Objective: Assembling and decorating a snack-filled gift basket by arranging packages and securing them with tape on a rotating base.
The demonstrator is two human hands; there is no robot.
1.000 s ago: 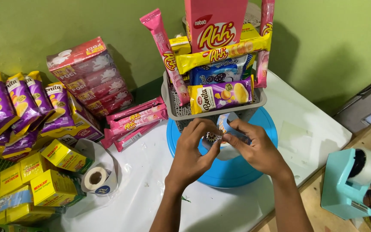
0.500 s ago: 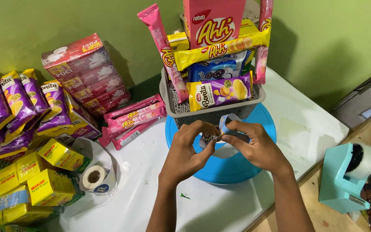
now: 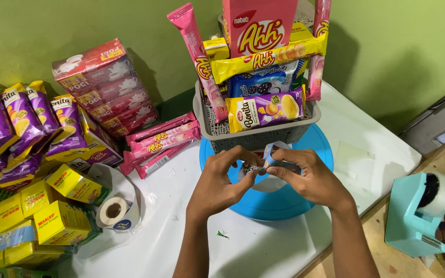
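A: What are the fingers doing?

B: Both hands meet over the round blue plastic turntable (image 3: 284,206) by the white table's (image 3: 366,154) front edge. The left hand (image 3: 217,185) pinches one end of a small blue-and-white snack packet (image 3: 270,154), thumb and forefinger pressed together; the right hand (image 3: 310,177) curls around its other end, fingertips closed on it.

A: And the pose?

B: Forearms rise from the front edge, wrists angled inward, the packet held just before the grey slotted plastic basket (image 3: 258,135) of snack packs. A pale teal tape dispenser (image 3: 418,213) stands at the right corner.
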